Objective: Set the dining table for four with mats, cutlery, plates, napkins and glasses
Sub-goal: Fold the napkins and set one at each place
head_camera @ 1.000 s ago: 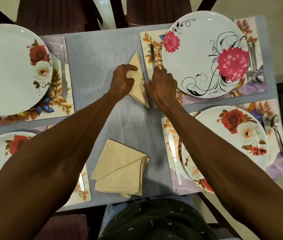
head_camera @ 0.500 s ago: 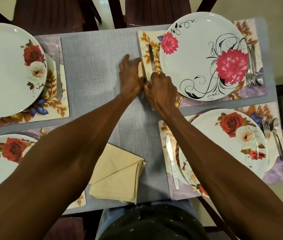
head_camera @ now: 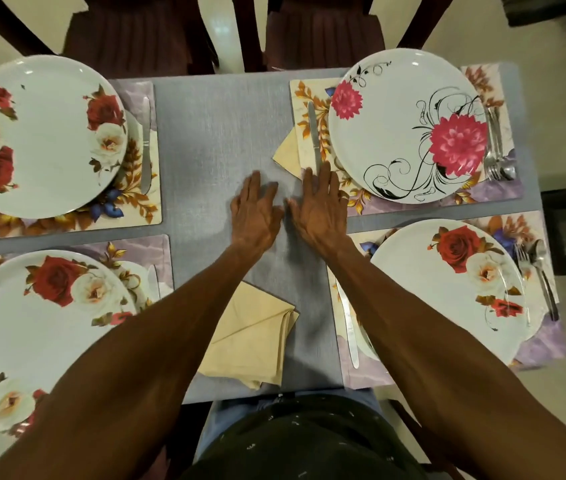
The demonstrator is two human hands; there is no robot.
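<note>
Nearest the person, a pile of folded napkins (head_camera: 252, 336) lay on the grey table (head_camera: 219, 133), close to its near edge. They were soft yellow cloth, folded into pointed shapes. The table top looked rough, like woven cloth.

To the near left, a round white plate with red and white roses (head_camera: 32, 327) sat on a flat mat (head_camera: 157, 251) with rounded corners. To the near right, another rose plate (head_camera: 448, 289) sat on its mat (head_camera: 544, 348). A shiny knife (head_camera: 348, 323) lay on that mat left of the plate, and a fork and spoon (head_camera: 536, 275) lay on its right side.

In the middle, both hands were open with straight fingers and held nothing. The left hand (head_camera: 256, 216) was flat over the bare grey table. The right hand (head_camera: 319, 211) was just beside it, and its fingertips (head_camera: 316, 171) reached the corner of the far right mat (head_camera: 312, 133).

1 folded yellow napkin (head_camera: 286, 152) was tucked under the left edge of that mat, with only a pointed bit showing. On the mat sat a white plate with pink flowers and black swirls (head_camera: 409, 126). A knife (head_camera: 313, 133) lay to its left, and forks (head_camera: 498, 147) to its right.

At the far left, a 4th plate with roses (head_camera: 42, 136) sat on a leafy mat (head_camera: 139, 202), with a knife (head_camera: 146, 147) on its right.
</note>
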